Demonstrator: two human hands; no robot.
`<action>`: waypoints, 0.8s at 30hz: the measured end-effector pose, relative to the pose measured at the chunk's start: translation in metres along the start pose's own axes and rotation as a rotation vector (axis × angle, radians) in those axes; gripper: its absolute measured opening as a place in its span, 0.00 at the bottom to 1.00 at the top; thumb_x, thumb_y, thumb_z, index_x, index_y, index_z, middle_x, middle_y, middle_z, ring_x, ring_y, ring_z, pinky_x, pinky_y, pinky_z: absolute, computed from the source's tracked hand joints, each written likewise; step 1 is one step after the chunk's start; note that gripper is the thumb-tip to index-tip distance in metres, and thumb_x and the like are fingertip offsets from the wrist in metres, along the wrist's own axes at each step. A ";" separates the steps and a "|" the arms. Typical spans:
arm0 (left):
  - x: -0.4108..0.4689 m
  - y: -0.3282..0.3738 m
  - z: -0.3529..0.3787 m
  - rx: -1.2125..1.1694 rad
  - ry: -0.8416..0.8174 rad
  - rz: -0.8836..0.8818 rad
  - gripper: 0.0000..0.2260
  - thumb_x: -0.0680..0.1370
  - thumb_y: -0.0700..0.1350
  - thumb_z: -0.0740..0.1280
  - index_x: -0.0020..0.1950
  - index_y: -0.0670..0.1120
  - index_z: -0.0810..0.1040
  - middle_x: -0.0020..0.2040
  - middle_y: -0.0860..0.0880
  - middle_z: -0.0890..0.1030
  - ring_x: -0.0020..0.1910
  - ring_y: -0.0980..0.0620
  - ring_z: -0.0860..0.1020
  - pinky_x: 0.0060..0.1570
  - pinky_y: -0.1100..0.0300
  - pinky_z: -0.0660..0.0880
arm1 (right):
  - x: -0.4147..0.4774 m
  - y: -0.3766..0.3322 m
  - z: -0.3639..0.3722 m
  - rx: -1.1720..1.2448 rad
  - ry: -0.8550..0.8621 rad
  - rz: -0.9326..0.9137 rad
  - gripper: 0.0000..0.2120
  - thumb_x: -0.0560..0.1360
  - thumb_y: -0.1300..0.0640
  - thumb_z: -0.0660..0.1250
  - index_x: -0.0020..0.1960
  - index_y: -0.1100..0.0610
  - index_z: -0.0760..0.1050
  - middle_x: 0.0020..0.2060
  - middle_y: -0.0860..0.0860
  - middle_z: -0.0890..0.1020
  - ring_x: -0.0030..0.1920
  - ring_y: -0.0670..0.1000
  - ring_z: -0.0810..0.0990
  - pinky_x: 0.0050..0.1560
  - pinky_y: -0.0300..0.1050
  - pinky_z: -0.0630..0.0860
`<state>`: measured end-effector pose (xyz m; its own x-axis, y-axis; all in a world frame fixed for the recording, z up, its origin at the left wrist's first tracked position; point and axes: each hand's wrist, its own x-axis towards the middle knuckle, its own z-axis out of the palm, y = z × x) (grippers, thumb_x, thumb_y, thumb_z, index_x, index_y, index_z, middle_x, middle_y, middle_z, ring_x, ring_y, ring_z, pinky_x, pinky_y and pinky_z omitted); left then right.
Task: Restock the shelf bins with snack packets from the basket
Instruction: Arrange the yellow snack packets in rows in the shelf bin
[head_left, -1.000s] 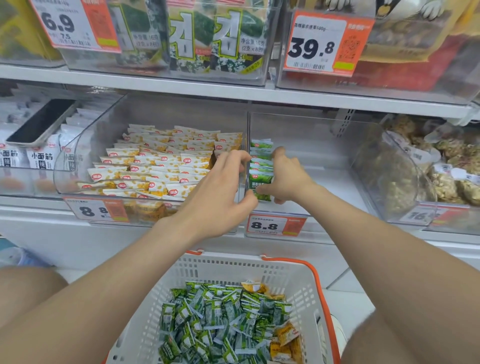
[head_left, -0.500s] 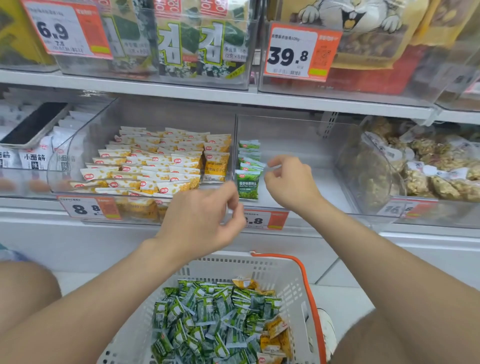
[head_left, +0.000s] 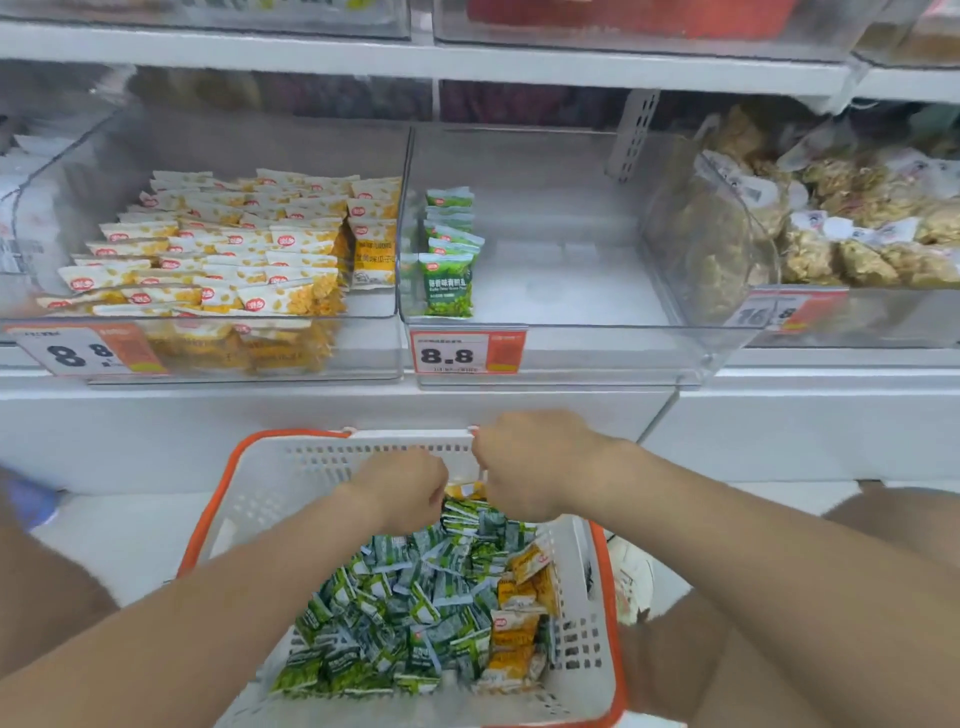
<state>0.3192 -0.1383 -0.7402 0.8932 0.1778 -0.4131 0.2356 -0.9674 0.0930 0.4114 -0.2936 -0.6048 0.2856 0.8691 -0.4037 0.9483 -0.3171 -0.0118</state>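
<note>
Below, a pale floor (head_left: 119, 525) meets white shelving (head_left: 363, 410) holding clear bins (head_left: 561, 332).

Clear glossy plastic bin (head_left: 545, 358); perforated matt plastic basket (head_left: 582, 644); shiny foil packets (head_left: 405, 613).

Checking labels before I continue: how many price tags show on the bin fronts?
3 price tags: one on the left yellow-packet bin, one on the middle green-packet bin, one blurred on the right bin. More may lie off-frame.

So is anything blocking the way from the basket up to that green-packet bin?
Nothing visible does. The bin is open-topped with a low clear front wall, and its floor beside the green row is bare. The left hand and right hand are in the basket.
</note>
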 end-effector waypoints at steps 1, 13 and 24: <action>0.010 0.001 0.015 -0.017 -0.024 -0.030 0.08 0.78 0.46 0.63 0.45 0.46 0.81 0.44 0.47 0.82 0.43 0.44 0.81 0.42 0.51 0.81 | 0.004 0.004 0.005 -0.024 -0.021 0.004 0.06 0.78 0.56 0.62 0.42 0.54 0.69 0.39 0.51 0.73 0.37 0.54 0.74 0.33 0.43 0.68; 0.049 0.032 0.154 -0.222 -0.314 -0.028 0.25 0.81 0.37 0.69 0.76 0.51 0.69 0.77 0.43 0.57 0.56 0.39 0.80 0.57 0.46 0.80 | 0.045 0.023 0.042 -0.082 -0.315 -0.088 0.05 0.80 0.61 0.61 0.55 0.55 0.73 0.46 0.52 0.77 0.39 0.50 0.76 0.35 0.46 0.75; 0.024 0.006 0.062 -0.763 -0.169 -0.033 0.17 0.78 0.47 0.76 0.62 0.52 0.71 0.65 0.50 0.74 0.66 0.52 0.73 0.57 0.53 0.72 | 0.039 0.016 0.006 -0.086 -0.204 -0.101 0.12 0.79 0.66 0.63 0.41 0.55 0.65 0.40 0.52 0.72 0.37 0.53 0.74 0.34 0.46 0.71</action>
<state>0.3188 -0.1506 -0.8055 0.8252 0.1155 -0.5529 0.5140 -0.5593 0.6504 0.4367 -0.2665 -0.6264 0.1628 0.7974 -0.5810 0.9815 -0.1909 0.0130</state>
